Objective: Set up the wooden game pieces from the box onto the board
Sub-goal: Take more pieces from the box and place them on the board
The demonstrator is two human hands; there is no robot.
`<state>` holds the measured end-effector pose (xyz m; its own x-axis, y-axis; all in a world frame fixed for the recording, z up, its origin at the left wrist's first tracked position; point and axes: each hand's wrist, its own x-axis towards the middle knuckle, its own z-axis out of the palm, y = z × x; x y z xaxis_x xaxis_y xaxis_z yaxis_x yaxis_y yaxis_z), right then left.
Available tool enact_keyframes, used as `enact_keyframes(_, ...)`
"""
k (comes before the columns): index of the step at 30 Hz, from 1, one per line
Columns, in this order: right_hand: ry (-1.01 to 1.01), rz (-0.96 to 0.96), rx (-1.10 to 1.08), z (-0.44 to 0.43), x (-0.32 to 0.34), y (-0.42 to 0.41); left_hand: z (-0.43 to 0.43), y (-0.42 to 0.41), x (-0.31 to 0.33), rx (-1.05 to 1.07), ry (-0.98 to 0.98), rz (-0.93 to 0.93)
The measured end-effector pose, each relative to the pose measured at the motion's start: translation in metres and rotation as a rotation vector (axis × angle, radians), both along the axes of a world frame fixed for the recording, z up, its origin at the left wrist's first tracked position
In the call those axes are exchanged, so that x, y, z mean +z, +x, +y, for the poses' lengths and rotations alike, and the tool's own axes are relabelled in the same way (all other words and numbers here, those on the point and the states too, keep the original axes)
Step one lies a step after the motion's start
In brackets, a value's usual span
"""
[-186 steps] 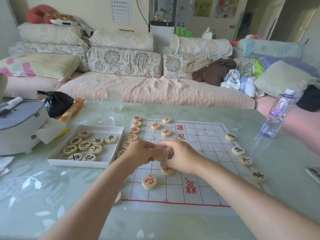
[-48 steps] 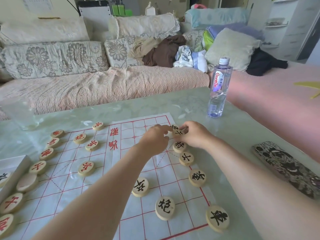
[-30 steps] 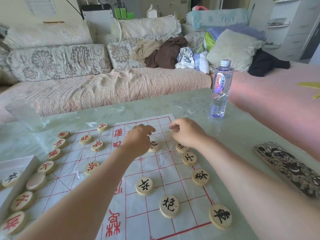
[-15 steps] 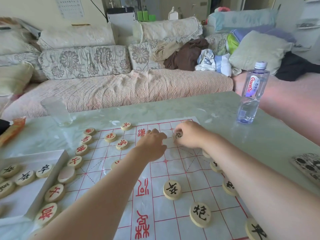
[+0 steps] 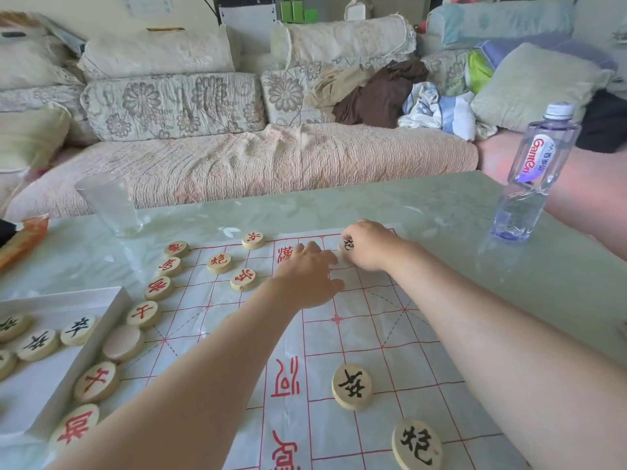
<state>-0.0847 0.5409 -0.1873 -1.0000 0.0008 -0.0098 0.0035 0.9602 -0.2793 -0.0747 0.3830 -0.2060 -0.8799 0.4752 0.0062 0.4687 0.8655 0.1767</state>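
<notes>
Wooden piece (image 5: 346,245) with a black mark, pinched in the right hand (image 5: 369,244) at the far edge of the board (image 5: 373,334). Fingers are curled round it and hide most of the disc. Can't tell if it touches the board.

Left hand (image 5: 307,279) is just beside the right, palm down over the board. Its fingers are loosely stretched forward, slightly apart, gripping nothing I can see; whatever is under the palm is hidden. The left forearm covers a strip of the grid and the right forearm hides the board's right column.

Red pieces (image 5: 144,313) run in a line down the board's left edge. One, the blank piece (image 5: 122,342), shows no mark on its top. Three more red ones (image 5: 243,279) sit further in, toward the far left.

Two black pieces (image 5: 352,386) lie on the near part of the board. The lower one (image 5: 417,444) is at the bottom edge of the frame.

White box (image 5: 40,385) sits on the table (image 5: 509,266) touching the red line, cut off at the left. The boxed pieces (image 5: 77,330) have black marks; the count is unclear because of the crop.

Glass (image 5: 108,205) and bottle (image 5: 539,171) stand on the table off the board, well apart. Orange packet (image 5: 23,239) at far left is cut off, its print unreadable.
</notes>
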Motion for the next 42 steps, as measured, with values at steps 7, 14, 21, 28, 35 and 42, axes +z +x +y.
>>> enact_keyframes(7,0.03,0.03,-0.003,-0.005,0.009,0.009,-0.015,0.004,0.003,0.012,0.148,0.033)
enact_keyframes(14,-0.185,0.094,0.153,-0.078,0.036,0.029,-0.088,0.015,0.031,0.129,0.279,0.146)
enact_keyframes(21,-0.321,0.005,0.326,-0.198,0.039,0.056,-0.214,0.052,0.048,0.324,0.311,0.165)
enact_keyframes(28,-0.29,-0.049,0.463,-0.306,0.035,0.063,-0.339,0.098,0.028,0.528,0.214,0.168)
enact_keyframes(35,-0.132,-0.086,0.488,-0.373,0.027,0.051,-0.399,0.111,0.009,0.589,0.169,0.136)
enact_keyframes(42,0.177,-0.081,0.479,-0.398,0.012,0.04,-0.4,0.102,0.004,0.598,0.125,0.144)
